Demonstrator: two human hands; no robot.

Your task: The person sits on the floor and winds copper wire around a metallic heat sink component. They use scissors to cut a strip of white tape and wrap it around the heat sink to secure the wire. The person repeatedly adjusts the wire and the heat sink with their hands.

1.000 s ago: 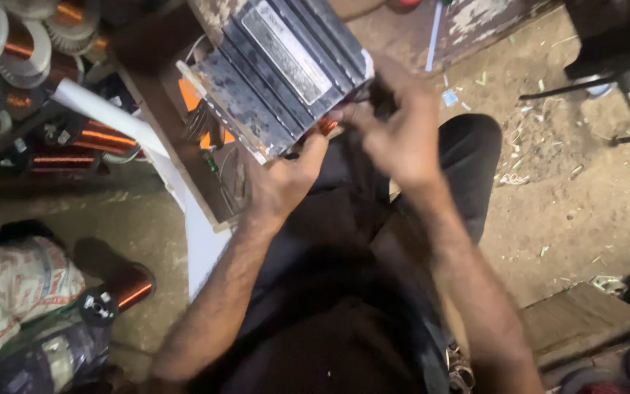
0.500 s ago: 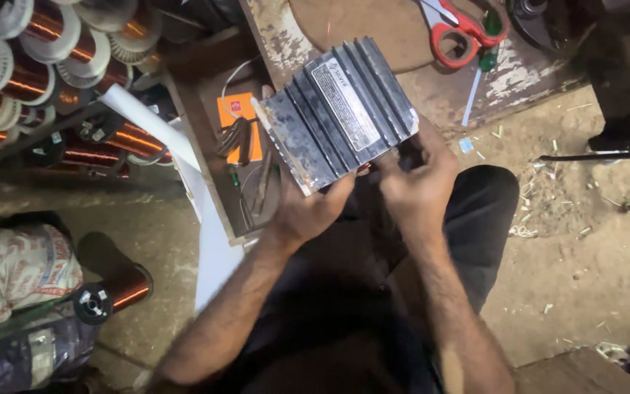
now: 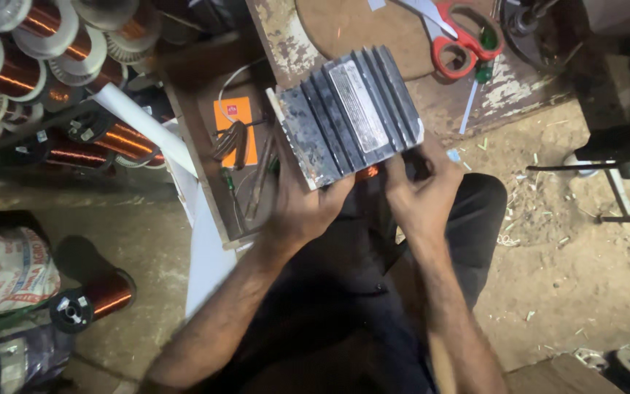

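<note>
Both hands hold a grey ribbed metal motor casing [image 3: 348, 117] above the person's lap, at the near edge of a worn wooden workbench [image 3: 286, 44]. The left hand [image 3: 302, 208] grips the casing's near left corner from beneath, fingers curled shut on it. The right hand [image 3: 421, 193] clasps its near right edge, fingers closed around it (a glint of copper winding [image 3: 367, 173] shows between the hands). Red-handled scissors [image 3: 453, 36] lie farther right on the bench; spools of copper wire [image 3: 23, 44] crowd the far left.
</note>
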